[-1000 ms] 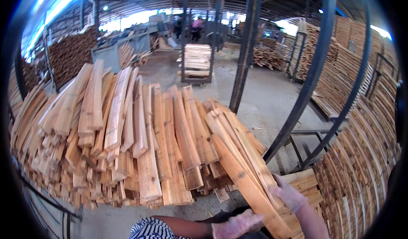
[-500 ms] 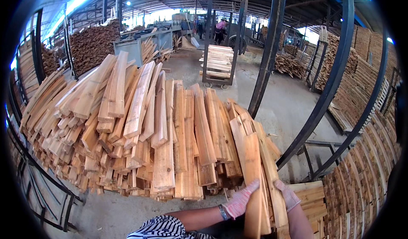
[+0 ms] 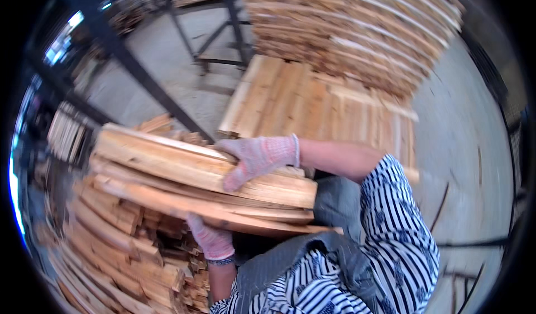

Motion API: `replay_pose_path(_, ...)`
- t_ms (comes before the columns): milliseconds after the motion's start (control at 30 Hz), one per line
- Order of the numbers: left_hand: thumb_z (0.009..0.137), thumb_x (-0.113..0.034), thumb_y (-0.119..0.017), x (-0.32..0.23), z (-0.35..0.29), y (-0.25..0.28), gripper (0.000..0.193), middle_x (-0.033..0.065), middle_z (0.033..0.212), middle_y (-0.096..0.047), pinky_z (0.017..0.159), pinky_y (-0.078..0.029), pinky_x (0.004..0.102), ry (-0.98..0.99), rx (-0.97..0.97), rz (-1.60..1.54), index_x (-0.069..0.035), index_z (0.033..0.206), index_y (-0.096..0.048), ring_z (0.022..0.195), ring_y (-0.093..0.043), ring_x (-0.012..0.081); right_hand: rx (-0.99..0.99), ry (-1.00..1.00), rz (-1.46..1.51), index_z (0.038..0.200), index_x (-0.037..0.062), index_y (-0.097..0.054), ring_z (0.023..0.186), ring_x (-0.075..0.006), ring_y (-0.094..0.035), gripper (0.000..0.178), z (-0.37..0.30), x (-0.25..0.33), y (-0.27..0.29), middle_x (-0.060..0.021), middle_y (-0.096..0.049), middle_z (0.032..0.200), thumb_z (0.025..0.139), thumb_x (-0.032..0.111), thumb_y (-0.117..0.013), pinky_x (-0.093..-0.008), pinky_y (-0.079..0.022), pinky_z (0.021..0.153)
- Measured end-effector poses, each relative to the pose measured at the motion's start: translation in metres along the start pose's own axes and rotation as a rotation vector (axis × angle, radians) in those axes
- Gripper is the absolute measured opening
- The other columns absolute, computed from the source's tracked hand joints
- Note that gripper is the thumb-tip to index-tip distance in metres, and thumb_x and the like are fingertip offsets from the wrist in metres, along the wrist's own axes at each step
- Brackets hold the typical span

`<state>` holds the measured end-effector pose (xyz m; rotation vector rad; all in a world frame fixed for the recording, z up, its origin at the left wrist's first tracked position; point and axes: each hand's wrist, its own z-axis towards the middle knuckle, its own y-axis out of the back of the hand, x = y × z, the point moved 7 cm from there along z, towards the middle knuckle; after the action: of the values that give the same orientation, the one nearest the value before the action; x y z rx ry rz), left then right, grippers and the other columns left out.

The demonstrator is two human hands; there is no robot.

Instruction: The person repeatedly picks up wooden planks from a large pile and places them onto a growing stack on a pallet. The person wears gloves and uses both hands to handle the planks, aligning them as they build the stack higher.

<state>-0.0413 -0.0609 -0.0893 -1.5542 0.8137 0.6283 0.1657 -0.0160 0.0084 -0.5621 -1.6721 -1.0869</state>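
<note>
Head view: a bundle of several long, pale-brown wooden boards is held in front of the body, aslant, its near end by the waist and its far end toward the left. The upper edge is gripped by the right hand in a pinkish-white knit glove, the thumb being laid across the broad face of the top board. The lower edge is gripped by the left hand in a matching pinkish-white glove; its fingertips are hidden by the boards. A dark patterned band is worn at the left wrist.

Below and left of the bundle, a loose, uneven heap of brown wooden boards is seen, partly blurred. Beyond the right forearm, a flat layer of pale wooden boards is laid side by side, backed by a tall, tight stack of wooden boards. Dark straight metal posts are noted at upper left. Grey concrete floor is exposed at right. Navy-and-white striped clothing and a dark grey apron-like garment are worn.
</note>
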Motion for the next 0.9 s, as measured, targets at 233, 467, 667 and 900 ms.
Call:
replay_pose_path(233, 0.1, -0.044, -0.049, -0.048, 0.014, -0.073, 0.061, 0.014, 0.141, -0.049, 0.106, -0.046, 0.0431, -0.22, -0.026, 0.155, -0.001, 0.143, -0.046, 0.125, -0.052, 0.0262, -0.237, 0.069, -0.174, 0.145, -0.0042, -0.036, 0.115, -0.0318, -0.064, 0.101, -0.081, 0.042, 0.047, -0.0252, -0.064, 0.123, 0.068, 0.038, -0.086, -0.0375, -0.051, 0.098)
replay_pose_path(467, 0.088, -0.017, -0.06, -0.07, 0.087, -0.181, 0.039, 0.0098, 0.114, -0.061, 0.097, -0.053, 0.0389, -0.311, 0.362, 0.139, 0.001, 0.122, -0.058, 0.104, -0.062, 0.021, -0.549, 0.154, -0.231, 0.151, 0.0034, -0.028, 0.114, -0.0342, -0.065, 0.11, -0.092, 0.041, 0.123, -0.0238, -0.064, 0.121, 0.065, 0.038, -0.088, -0.0387, -0.052, 0.097)
replay_pose_path(667, 0.075, -0.008, -0.073, -0.058, 0.131, -0.3, 0.06, 0.0084, 0.112, -0.065, 0.093, -0.057, 0.0374, -0.269, 0.521, 0.121, -0.005, 0.132, -0.052, 0.099, -0.067, 0.0238, -0.752, 0.232, -0.223, 0.151, 0.0023, -0.026, 0.121, -0.0297, -0.06, 0.117, -0.102, 0.016, 0.193, -0.0224, -0.06, 0.129, 0.063, 0.044, -0.091, -0.0389, -0.047, 0.105)
replay_pose_path(900, 0.073, -0.007, -0.082, -0.024, 0.173, -0.352, 0.073, 0.0068, 0.119, -0.064, 0.092, -0.057, 0.0359, -0.263, 0.809, 0.24, -0.009, 0.137, -0.047, 0.106, -0.065, 0.0203, -0.829, 0.058, -0.174, 0.151, 0.0017, -0.023, 0.127, -0.0326, -0.056, 0.115, -0.08, -0.034, 0.241, -0.0258, -0.057, 0.132, 0.066, 0.04, -0.09, -0.0403, -0.045, 0.108)
